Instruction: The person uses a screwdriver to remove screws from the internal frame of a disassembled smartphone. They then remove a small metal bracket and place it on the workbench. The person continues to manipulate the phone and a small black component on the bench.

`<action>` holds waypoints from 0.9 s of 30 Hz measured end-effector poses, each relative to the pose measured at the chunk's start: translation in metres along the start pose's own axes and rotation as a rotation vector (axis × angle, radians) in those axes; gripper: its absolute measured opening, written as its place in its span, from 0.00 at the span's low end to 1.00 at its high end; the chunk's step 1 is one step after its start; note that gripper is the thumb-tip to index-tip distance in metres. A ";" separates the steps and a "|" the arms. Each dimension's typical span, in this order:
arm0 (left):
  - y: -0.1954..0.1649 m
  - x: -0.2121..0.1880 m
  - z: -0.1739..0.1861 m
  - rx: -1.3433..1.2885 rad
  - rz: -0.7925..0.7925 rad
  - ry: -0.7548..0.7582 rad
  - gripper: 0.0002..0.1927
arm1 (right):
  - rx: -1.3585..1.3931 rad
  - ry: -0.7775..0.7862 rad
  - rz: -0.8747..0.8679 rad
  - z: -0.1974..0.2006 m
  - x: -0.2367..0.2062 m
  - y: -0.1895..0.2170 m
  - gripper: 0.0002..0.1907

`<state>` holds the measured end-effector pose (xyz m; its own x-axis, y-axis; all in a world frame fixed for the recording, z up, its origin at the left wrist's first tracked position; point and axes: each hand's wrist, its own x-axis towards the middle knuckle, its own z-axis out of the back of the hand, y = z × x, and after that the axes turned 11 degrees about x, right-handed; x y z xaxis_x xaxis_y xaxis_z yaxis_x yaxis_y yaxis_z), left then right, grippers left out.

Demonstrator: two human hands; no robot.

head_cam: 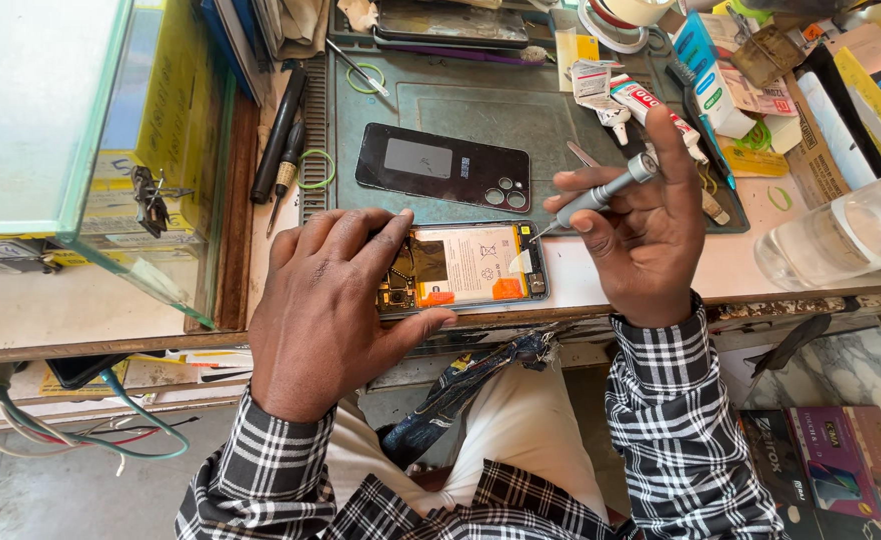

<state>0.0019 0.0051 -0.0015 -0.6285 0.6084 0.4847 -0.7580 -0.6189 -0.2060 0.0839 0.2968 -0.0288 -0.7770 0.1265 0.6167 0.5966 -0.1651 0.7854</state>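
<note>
left hand (336, 300) clamps opened phone (471, 265); right hand (641, 235) grips screwdriver (601, 195); back cover (443, 167) beyond

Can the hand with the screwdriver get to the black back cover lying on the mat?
Probably yes. The right hand is close to the black back cover, and the mat between them looks bare. But its fingers already grip the screwdriver.
</note>
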 end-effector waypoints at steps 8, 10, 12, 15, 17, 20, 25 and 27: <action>0.000 0.000 0.000 -0.001 -0.008 -0.007 0.44 | 0.080 -0.092 -0.146 0.005 0.000 0.002 0.25; 0.000 0.000 0.000 0.000 -0.008 -0.008 0.45 | 0.106 -0.056 -0.182 0.002 0.002 0.003 0.23; 0.000 0.000 0.000 0.002 -0.005 -0.007 0.45 | 0.135 -0.009 -0.220 -0.001 0.005 0.005 0.22; 0.000 0.000 0.001 0.003 -0.002 -0.001 0.45 | 0.122 0.043 -0.262 -0.004 0.007 0.007 0.21; 0.000 0.000 0.001 0.001 -0.001 0.002 0.45 | 0.116 0.058 -0.294 -0.004 0.009 0.009 0.21; 0.000 0.000 0.001 0.002 0.001 0.004 0.45 | 0.124 0.078 -0.313 -0.004 0.009 0.010 0.21; 0.000 0.000 0.001 -0.001 -0.001 0.003 0.44 | 0.139 0.091 -0.316 -0.003 0.008 0.008 0.21; 0.000 0.000 0.001 -0.003 -0.002 0.002 0.44 | 0.131 0.090 -0.305 -0.001 0.007 0.007 0.21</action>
<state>0.0019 0.0049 -0.0009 -0.6274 0.6105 0.4833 -0.7596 -0.6163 -0.2076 0.0824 0.2955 -0.0188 -0.9345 0.0631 0.3502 0.3506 -0.0056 0.9365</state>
